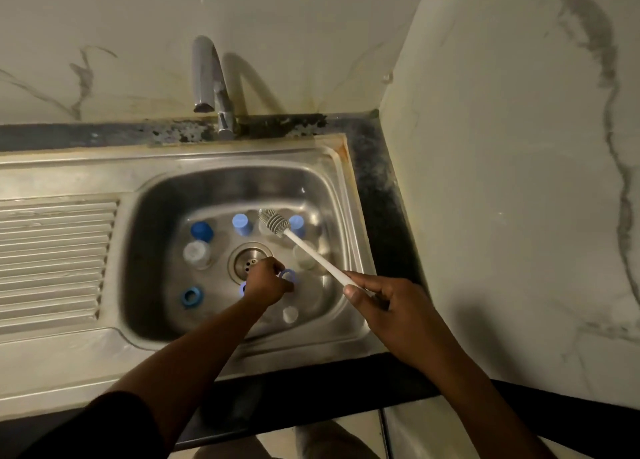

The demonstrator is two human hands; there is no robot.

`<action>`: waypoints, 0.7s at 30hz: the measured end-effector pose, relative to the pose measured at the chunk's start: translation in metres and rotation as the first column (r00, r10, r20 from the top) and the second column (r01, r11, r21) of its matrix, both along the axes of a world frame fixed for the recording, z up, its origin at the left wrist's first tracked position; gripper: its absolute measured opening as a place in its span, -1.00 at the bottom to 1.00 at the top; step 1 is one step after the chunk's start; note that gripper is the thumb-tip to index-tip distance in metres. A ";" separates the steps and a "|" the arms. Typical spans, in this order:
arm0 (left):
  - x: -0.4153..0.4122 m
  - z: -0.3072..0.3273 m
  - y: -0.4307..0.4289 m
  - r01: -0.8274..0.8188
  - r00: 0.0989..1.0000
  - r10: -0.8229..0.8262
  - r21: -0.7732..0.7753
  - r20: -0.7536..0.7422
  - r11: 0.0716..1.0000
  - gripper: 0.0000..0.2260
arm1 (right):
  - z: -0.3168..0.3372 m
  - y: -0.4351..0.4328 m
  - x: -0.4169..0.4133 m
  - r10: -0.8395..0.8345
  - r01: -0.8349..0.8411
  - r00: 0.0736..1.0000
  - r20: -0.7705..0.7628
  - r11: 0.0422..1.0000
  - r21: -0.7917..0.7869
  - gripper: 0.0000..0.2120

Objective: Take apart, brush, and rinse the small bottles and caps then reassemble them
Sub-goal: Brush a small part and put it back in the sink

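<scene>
Fingers [354,292] of the right hand [391,306] wrap the end of the white brush [311,251], whose bristled head hangs over the sink [173,162]. In the basin, small clear bottles [196,253] and blue caps [241,224] stand scattered round the drain [250,261]. They look like light, stiff, wet plastic, likely slippery, best taken by the sides. The left hand [268,282] curls its fingers against a pale blue ring cap [288,275] beside the drain; whether they pinch it I cannot tell.

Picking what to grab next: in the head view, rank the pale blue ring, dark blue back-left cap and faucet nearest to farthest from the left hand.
1. pale blue ring, right at the left hand.
2. dark blue cap, back left in the sink.
3. faucet, behind the sink.
</scene>
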State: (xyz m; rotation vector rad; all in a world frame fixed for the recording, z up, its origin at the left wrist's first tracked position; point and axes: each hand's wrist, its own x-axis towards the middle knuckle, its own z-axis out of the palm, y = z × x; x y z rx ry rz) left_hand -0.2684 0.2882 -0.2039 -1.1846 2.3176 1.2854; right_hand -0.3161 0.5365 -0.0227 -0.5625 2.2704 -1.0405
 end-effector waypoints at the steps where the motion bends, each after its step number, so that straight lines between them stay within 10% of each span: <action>1: -0.001 -0.003 0.001 0.024 0.999 -0.023 -0.018 0.024 1.000 -0.65 | -0.001 0.002 0.000 -0.005 0.005 1.000 0.003 1.000 0.005 -0.55; 12: 0.001 -0.006 0.001 0.150 0.981 -0.134 -0.112 0.142 0.982 -0.46 | -0.006 0.011 -0.005 -0.019 0.018 0.999 0.026 0.999 0.031 -0.52; 21: 0.015 0.002 0.001 0.215 0.906 -0.263 0.173 0.332 0.961 -0.64 | 0.002 -0.006 -0.008 -0.001 0.001 1.000 0.015 1.000 0.013 -0.46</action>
